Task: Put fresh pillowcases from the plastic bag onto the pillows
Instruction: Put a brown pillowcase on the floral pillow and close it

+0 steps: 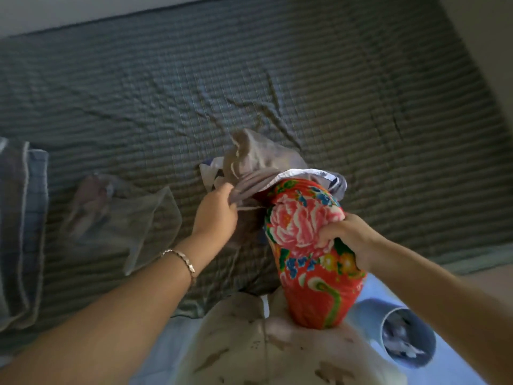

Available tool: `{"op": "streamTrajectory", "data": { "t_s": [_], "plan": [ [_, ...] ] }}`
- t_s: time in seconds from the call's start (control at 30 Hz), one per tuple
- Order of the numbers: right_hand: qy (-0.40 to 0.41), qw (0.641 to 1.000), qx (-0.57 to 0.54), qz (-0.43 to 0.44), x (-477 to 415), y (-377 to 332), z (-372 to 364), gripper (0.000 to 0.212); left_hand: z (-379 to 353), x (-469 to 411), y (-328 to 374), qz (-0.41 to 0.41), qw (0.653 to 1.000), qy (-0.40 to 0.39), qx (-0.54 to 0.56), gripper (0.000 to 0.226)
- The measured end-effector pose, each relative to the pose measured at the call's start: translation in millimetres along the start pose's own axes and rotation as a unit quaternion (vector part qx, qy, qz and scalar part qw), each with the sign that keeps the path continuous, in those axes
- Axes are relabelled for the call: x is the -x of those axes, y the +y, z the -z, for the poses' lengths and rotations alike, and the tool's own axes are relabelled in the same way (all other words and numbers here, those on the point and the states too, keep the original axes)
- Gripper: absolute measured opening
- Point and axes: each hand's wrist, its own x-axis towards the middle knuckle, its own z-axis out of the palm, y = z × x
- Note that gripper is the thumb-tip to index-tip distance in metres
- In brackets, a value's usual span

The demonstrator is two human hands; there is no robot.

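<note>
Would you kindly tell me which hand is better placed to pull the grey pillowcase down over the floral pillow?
Left, probably: the left hand grips the bunched grey pillowcase at the far end of the floral pillow, which the right hand clutches at its middle.

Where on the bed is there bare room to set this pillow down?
Bare striped sheet fills the far half, beyond the grey pillowcase, and the right side past the floral pillow. Crowded on the left: plastic bag and checked cloth.
</note>
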Motion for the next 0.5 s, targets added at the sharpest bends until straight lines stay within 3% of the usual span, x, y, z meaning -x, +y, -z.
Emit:
{"op": "streamTrajectory", "data": {
  "t_s": [0.1,0.17,0.27,0.37,0.4,0.47,0.5],
  "plan": [
    [0.0,1.0,0.006,-0.014,4.0,-2.8,-1.1,0.026,-6.6,23.9,26.5,-0.103,0.986,-0.122,0.039,0.016],
    [0.004,1.0,0.019,0.001,4.0,-3.4,-1.9,0.027,-5.2,27.5,38.4,-0.123,0.98,-0.15,0.034,0.02],
    [0.022,0.993,0.097,0.065,6.5,-5.0,-14.1,0.03,6.8,0.7,51.8,-0.097,0.991,-0.055,0.069,0.029],
    [0.015,0.961,0.243,0.132,13.3,-6.2,-32.9,0.03,26.5,-36.3,70.7,0.0,0.982,0.042,0.185,0.036],
    [0.021,0.936,0.313,0.158,16.6,-6.7,-39.2,0.033,28.8,-39.9,76.1,0.0,0.985,0.013,0.17,0.035],
    [0.049,0.871,0.44,0.21,20.8,-5.1,-48.0,0.053,24.4,-34.6,81.6,-0.059,0.987,-0.125,0.085,0.028],
    [0.063,0.856,0.46,0.227,21.8,-2.9,-50.6,0.063,18.0,-28.8,81.1,-0.094,0.978,-0.183,0.039,0.024]
  ]
}}
